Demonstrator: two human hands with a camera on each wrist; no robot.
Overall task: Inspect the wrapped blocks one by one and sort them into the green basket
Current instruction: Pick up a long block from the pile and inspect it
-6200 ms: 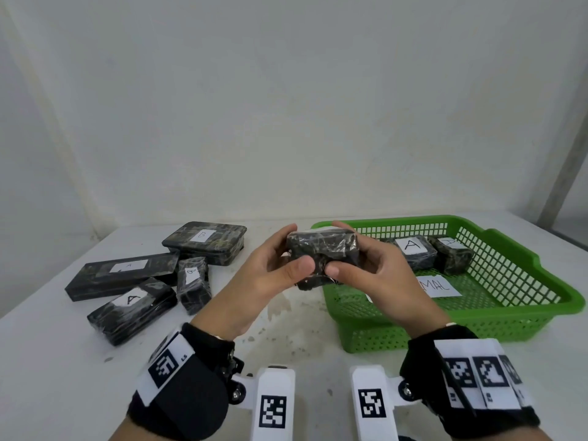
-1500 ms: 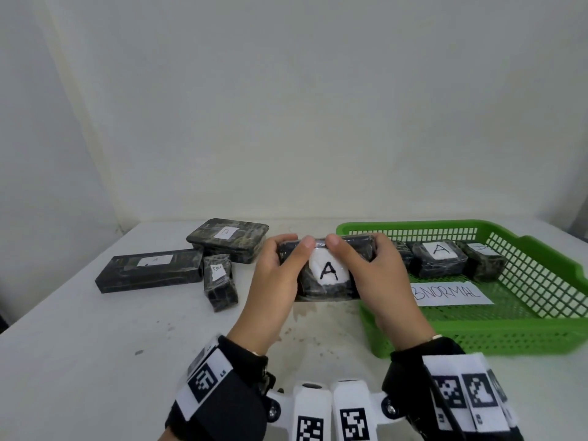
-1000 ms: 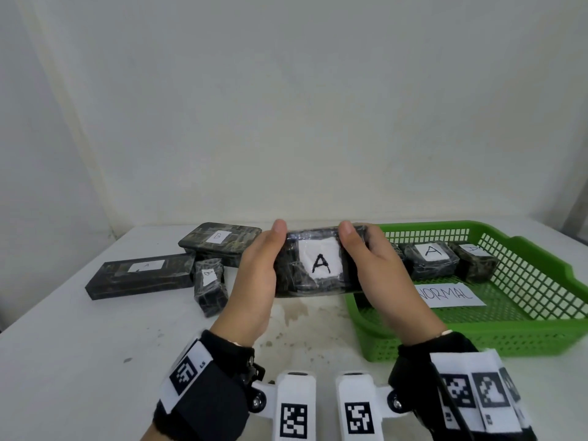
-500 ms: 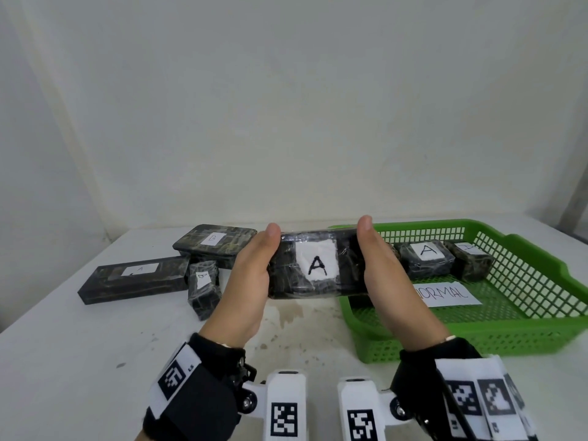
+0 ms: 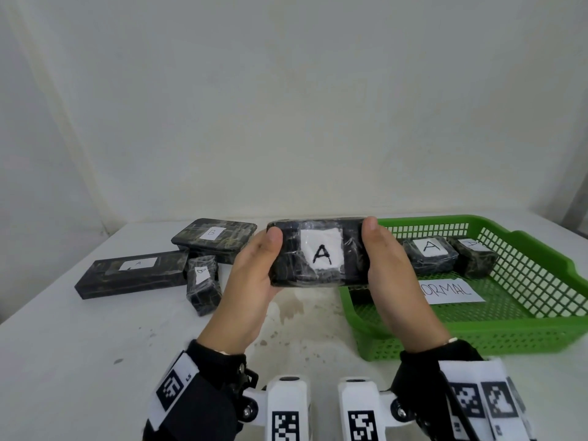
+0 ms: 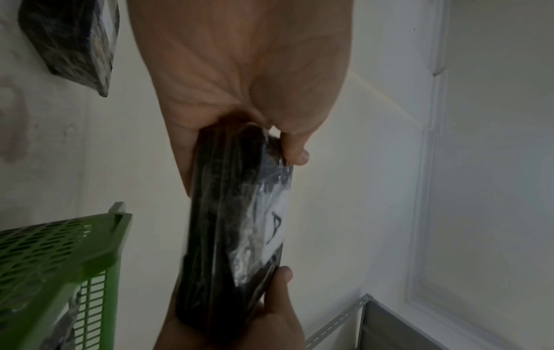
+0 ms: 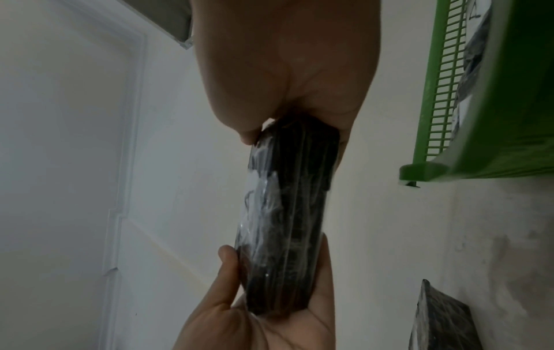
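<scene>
A black film-wrapped block [image 5: 318,253] with a white "A" label is held up between both hands, label facing me, just left of the green basket [image 5: 521,332]. My left hand [image 5: 254,278] grips its left end, thumb on the front. My right hand [image 5: 386,268] grips the right end the same way. The left wrist view shows the block [image 6: 237,227] edge-on between both hands; so does the right wrist view, where the block [image 7: 284,220] spans both palms. Inside the basket lie two wrapped blocks, one marked "A" [image 5: 429,254] and another [image 5: 474,256] beside it, behind a paper sign [image 5: 451,291].
On the white table at left lie a long flat block labelled "A" [image 5: 133,275], a wide block labelled "B" [image 5: 214,238] and a small upright block [image 5: 203,284]. A pale wall stands close behind the table. The table has stains [image 5: 296,313] near the middle.
Over the last second both hands raised the "A" block slightly and slid outward to its ends, thumbs now at the top corners. Earlier a smaller block was held; one block has left the left pile.
</scene>
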